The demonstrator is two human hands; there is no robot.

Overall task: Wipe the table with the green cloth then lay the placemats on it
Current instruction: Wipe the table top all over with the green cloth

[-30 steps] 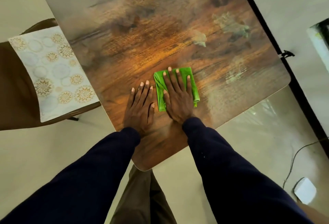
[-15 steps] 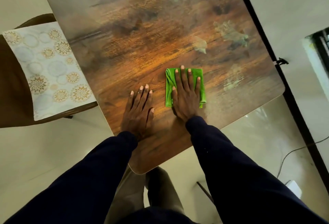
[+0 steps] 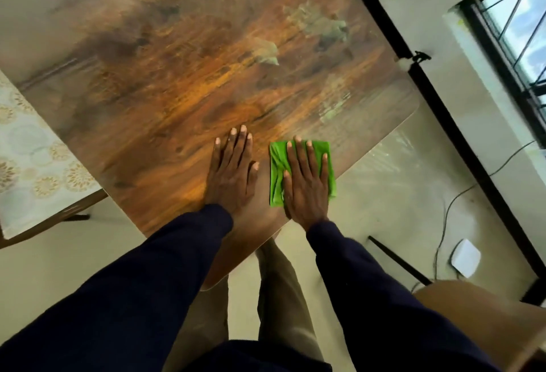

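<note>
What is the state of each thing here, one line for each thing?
green cloth: folded, flat on the table at its near edge, under the right hand.
right hand: open, palm pressed on the cloth.
left hand: open, flat on bare wood beside the cloth, not touching it.
table: glossy, no placemat on it yet.
placemats: flat on the chair to the left.

Both arms covered in long dark navy sleeves (image 3: 165,256), plain fabric, cuffs ending at the wrists just behind each hand. Left hand (image 3: 232,170) and right hand (image 3: 307,182) bare: no gloves, rings or watch visible. Below the sleeves, khaki-olive trousers (image 3: 283,292), loosely creased.
</note>
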